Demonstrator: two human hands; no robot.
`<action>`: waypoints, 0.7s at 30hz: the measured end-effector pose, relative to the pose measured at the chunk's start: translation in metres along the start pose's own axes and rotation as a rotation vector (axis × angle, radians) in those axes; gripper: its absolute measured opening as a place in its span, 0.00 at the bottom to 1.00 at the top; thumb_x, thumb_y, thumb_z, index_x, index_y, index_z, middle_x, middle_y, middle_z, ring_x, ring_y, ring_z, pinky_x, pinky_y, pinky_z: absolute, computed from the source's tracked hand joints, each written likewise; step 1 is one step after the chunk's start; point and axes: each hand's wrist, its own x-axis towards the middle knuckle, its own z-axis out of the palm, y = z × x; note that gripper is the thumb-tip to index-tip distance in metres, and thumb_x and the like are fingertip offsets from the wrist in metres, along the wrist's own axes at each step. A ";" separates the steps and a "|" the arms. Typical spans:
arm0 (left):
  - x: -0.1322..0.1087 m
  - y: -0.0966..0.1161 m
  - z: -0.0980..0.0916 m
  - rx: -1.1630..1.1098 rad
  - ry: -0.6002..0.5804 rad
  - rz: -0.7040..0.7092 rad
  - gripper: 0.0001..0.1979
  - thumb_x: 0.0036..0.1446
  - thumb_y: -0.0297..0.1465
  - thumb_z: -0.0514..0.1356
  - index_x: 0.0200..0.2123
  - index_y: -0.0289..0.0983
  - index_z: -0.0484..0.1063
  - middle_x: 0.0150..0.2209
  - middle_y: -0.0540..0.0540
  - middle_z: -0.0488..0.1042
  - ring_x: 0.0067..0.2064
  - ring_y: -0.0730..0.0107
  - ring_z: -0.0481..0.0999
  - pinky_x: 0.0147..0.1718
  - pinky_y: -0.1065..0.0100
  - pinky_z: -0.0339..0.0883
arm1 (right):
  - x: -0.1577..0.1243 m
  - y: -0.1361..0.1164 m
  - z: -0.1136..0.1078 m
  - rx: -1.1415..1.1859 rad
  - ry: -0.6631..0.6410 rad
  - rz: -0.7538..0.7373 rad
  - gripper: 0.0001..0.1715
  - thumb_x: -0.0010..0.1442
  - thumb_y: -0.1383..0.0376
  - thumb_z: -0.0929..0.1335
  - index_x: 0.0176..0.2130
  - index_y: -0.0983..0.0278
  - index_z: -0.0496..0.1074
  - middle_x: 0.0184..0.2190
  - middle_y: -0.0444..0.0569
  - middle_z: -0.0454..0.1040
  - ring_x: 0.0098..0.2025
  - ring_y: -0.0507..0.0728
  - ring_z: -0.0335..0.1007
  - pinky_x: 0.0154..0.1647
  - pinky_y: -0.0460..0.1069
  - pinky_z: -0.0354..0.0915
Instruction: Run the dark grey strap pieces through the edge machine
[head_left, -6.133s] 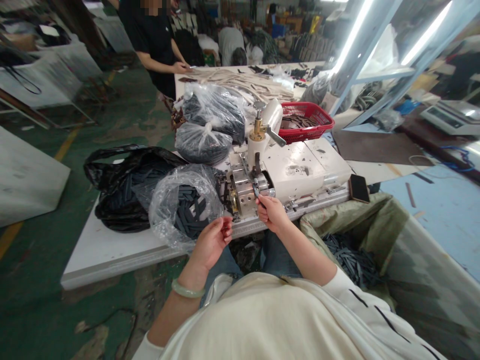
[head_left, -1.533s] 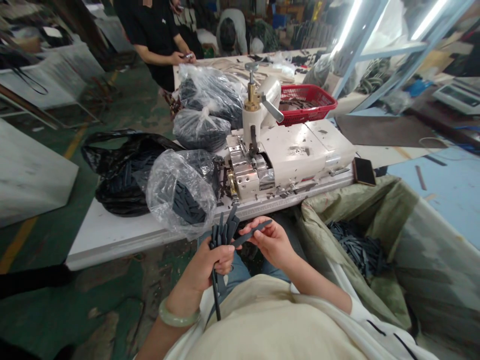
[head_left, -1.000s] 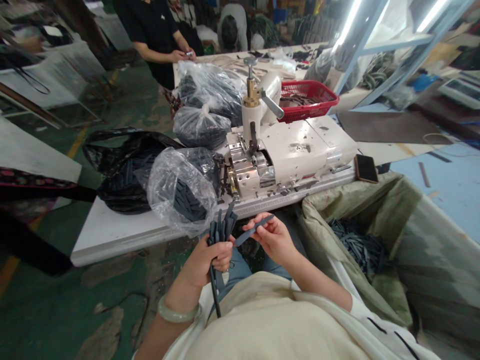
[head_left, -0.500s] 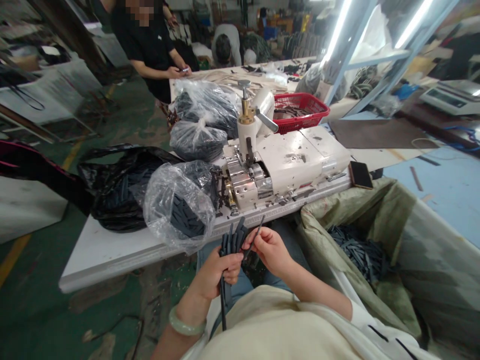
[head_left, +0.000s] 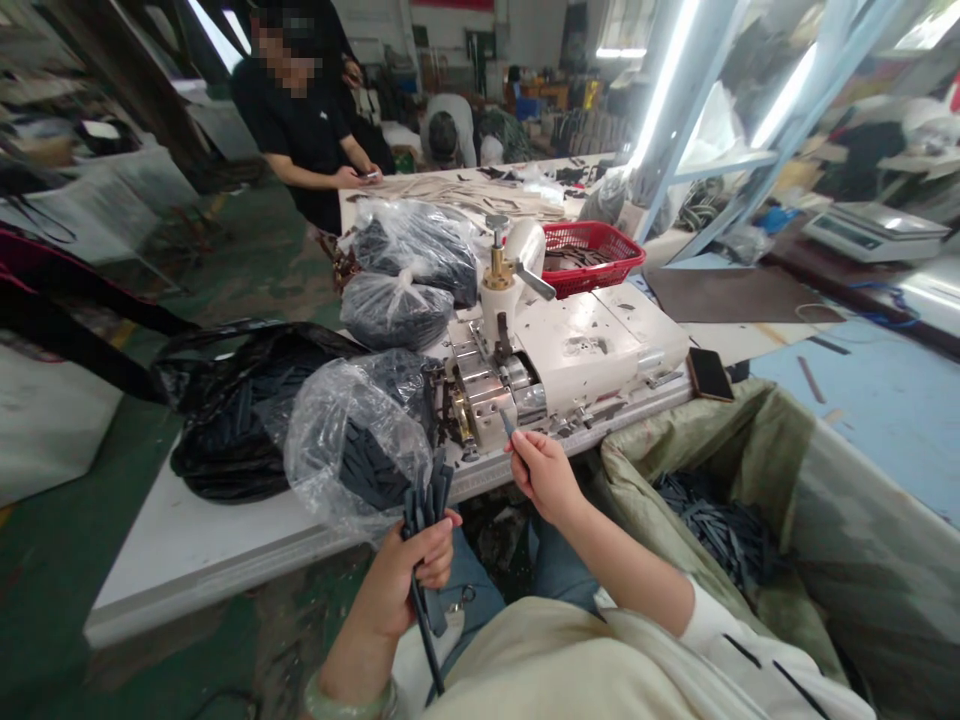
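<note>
The left hand (head_left: 411, 578) is closed around a bundle of dark strips (head_left: 424, 510), whose long axis stands nearly upright: the upper ends rise above the fist and the lower ends hang down toward the person's lap. The right hand (head_left: 544, 478) pinches a single dark strip (head_left: 510, 432) between thumb and fingers. Its long axis slants far and slightly left, with the tip at the front of a cream-painted machine (head_left: 577, 345); whether the tip touches the machine cannot be told. Both hands are above the person's jeans (head_left: 480, 590), at the near edge of a white surface (head_left: 187, 570) that carries the machine. Just left of the bundle, a clear plastic bag of dark strips (head_left: 352, 440) sits on the surface, with a black bag of strips (head_left: 217, 440) further left. Two more tied clear bags (head_left: 397, 270) lie beyond them. To the near right, a green woven sack (head_left: 817, 560) holds loose dark strips (head_left: 709, 525). A phone (head_left: 709, 374) lies at the machine's right end, and a red basket (head_left: 592, 258) stands beyond the machine. Far left, a co-worker in black (head_left: 300, 130) stands at the far end of the surface.
</note>
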 end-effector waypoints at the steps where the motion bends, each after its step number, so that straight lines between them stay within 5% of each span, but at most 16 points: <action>1: -0.001 0.000 -0.002 0.000 0.010 0.000 0.15 0.44 0.34 0.70 0.33 0.31 0.73 0.16 0.61 0.53 0.16 0.87 0.46 0.15 0.79 0.42 | 0.007 -0.003 -0.001 0.012 0.013 -0.001 0.18 0.56 0.52 0.69 0.27 0.65 0.69 0.08 0.34 0.57 0.09 0.44 0.45 0.09 0.42 0.39; 8: -0.003 0.002 -0.013 -0.015 0.049 0.007 0.16 0.43 0.35 0.71 0.33 0.32 0.71 0.16 0.61 0.52 0.16 0.87 0.46 0.15 0.79 0.43 | 0.044 -0.017 -0.003 0.093 0.026 0.049 0.19 0.48 0.53 0.72 0.24 0.65 0.68 0.07 0.33 0.55 0.08 0.43 0.42 0.09 0.42 0.36; 21: -0.004 0.004 -0.022 -0.061 0.062 0.021 0.16 0.43 0.33 0.71 0.33 0.32 0.72 0.16 0.61 0.53 0.16 0.88 0.47 0.15 0.80 0.43 | 0.062 -0.023 0.003 0.155 0.178 0.040 0.16 0.50 0.57 0.71 0.22 0.65 0.66 0.08 0.33 0.53 0.09 0.43 0.41 0.09 0.42 0.38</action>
